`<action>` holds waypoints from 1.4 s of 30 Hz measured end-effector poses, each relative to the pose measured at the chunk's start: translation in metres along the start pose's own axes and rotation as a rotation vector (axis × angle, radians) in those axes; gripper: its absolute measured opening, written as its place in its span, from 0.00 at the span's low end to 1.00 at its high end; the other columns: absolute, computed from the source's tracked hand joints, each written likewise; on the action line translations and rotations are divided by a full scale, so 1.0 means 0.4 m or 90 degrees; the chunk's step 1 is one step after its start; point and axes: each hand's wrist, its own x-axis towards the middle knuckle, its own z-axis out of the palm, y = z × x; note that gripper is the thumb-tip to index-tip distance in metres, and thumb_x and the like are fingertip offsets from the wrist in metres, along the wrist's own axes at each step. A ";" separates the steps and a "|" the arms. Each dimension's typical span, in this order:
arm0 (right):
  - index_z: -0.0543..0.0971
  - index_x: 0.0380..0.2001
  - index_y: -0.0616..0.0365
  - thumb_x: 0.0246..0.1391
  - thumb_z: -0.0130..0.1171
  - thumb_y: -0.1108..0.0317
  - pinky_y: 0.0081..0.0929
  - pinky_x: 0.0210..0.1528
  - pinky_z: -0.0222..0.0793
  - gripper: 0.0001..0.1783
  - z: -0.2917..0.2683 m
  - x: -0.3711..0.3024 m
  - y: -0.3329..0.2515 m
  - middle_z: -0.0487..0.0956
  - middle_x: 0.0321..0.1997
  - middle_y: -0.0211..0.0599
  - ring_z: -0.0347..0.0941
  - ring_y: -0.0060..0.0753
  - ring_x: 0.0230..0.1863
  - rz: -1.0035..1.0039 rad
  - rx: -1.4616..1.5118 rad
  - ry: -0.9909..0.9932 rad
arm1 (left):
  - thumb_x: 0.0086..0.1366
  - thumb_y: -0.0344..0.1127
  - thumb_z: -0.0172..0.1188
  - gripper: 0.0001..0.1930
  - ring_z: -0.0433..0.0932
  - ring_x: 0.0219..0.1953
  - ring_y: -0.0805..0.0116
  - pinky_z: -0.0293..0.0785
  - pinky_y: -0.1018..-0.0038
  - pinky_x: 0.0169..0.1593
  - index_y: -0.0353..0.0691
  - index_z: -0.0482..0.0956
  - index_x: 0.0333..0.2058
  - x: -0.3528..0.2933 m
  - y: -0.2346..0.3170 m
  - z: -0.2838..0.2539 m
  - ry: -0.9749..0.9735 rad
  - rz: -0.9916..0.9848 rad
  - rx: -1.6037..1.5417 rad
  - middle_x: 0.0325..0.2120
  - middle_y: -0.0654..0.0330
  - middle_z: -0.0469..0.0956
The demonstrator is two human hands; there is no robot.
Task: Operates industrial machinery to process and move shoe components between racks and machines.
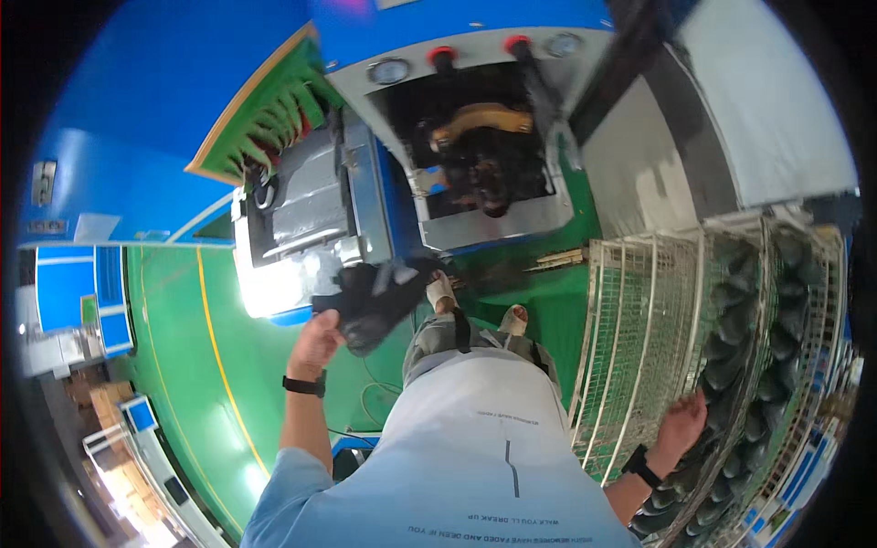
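My left hand (318,342) is closed on one end of a black shoe (379,306), which has a light grey patch on its side. The shoe is held out above the green floor, in front of a machine's conveyor bed. Off to the right, my right hand (678,427) reaches beside a wire rack (639,320). Its fingers look loosely apart, with nothing visible in them. Closest to that hand are several dark, rounded, shoe-shaped pieces (735,324) lined up in rows on the rack.
Ahead stands a blue and grey machine (498,233) with gauges, red knobs and a dark opening holding a yellow-brown part. Left of it, a conveyor bed (311,196) sits under green hanging strips (283,123). Thin cables (375,393) lie on the floor (169,347).
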 end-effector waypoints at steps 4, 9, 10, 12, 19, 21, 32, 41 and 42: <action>0.76 0.56 0.65 0.69 0.55 0.66 0.24 0.34 0.69 0.17 0.503 -0.083 0.165 0.77 0.34 0.32 0.70 0.23 0.33 0.108 -0.167 -0.201 | 0.62 0.42 0.69 0.22 0.82 0.37 0.71 0.79 0.75 0.41 0.33 0.80 0.48 -0.013 0.076 -0.173 0.271 0.180 0.107 0.41 0.58 0.85; 0.76 0.59 0.69 0.68 0.55 0.69 0.25 0.40 0.72 0.20 0.984 -0.208 0.372 0.82 0.44 0.38 0.74 0.22 0.40 -0.163 -0.460 -0.525 | 0.52 0.45 0.74 0.29 0.83 0.46 0.56 0.78 0.64 0.51 0.31 0.80 0.48 0.133 0.016 -0.484 0.567 0.083 0.634 0.42 0.48 0.84; 0.76 0.59 0.69 0.68 0.55 0.69 0.25 0.40 0.72 0.20 1.066 -0.258 0.392 0.82 0.44 0.38 0.74 0.22 0.40 -0.160 -0.451 -0.551 | 0.51 0.46 0.74 0.30 0.83 0.48 0.51 0.78 0.62 0.52 0.32 0.81 0.48 0.133 -0.031 -0.552 0.584 0.032 0.656 0.43 0.46 0.84; 0.76 0.57 0.70 0.67 0.54 0.72 0.29 0.47 0.75 0.19 1.233 -0.378 0.433 0.82 0.50 0.42 0.77 0.28 0.46 -0.561 -0.514 -0.685 | 0.53 0.50 0.71 0.29 0.82 0.50 0.46 0.78 0.59 0.53 0.36 0.82 0.48 0.071 -0.113 -0.653 0.591 0.028 0.725 0.44 0.43 0.83; 0.73 0.62 0.66 0.65 0.55 0.63 0.51 0.70 0.59 0.26 1.578 -0.550 0.609 0.70 0.69 0.57 0.64 0.59 0.71 -1.154 -0.641 -0.680 | 0.60 0.49 0.64 0.20 0.82 0.45 0.41 0.79 0.55 0.50 0.40 0.84 0.43 0.186 0.259 -0.494 0.619 -0.067 0.754 0.40 0.42 0.83; 0.75 0.60 0.64 0.70 0.50 0.57 0.49 0.67 0.62 0.25 1.583 -0.487 0.665 0.73 0.67 0.57 0.69 0.57 0.68 -1.284 -0.659 -0.533 | 0.60 0.45 0.65 0.18 0.82 0.46 0.40 0.78 0.54 0.51 0.39 0.84 0.44 0.318 0.371 -0.541 0.534 0.128 0.707 0.40 0.41 0.83; 0.64 0.67 0.67 0.69 0.46 0.63 0.59 0.66 0.61 0.28 1.545 -0.463 0.669 0.67 0.70 0.65 0.67 0.68 0.67 -1.341 -0.754 -0.518 | 0.47 0.29 0.75 0.38 0.76 0.56 0.43 0.73 0.57 0.59 0.35 0.69 0.59 0.995 0.603 -0.926 0.811 0.393 0.376 0.52 0.42 0.78; 0.68 0.64 0.63 0.67 0.47 0.56 0.56 0.70 0.54 0.29 1.555 -0.466 0.689 0.72 0.66 0.61 0.66 0.64 0.68 -1.298 -0.711 -0.534 | 0.48 0.31 0.71 0.27 0.79 0.43 0.50 0.75 0.59 0.50 0.32 0.74 0.48 0.948 0.512 -0.743 0.882 0.190 0.401 0.40 0.49 0.79; 0.69 0.63 0.64 0.67 0.47 0.56 0.55 0.70 0.53 0.28 1.552 -0.462 0.680 0.72 0.66 0.60 0.66 0.63 0.68 -1.306 -0.716 -0.528 | 0.49 0.29 0.69 0.24 0.80 0.38 0.56 0.76 0.62 0.48 0.32 0.75 0.46 0.919 0.512 -0.655 0.788 0.186 0.239 0.37 0.52 0.80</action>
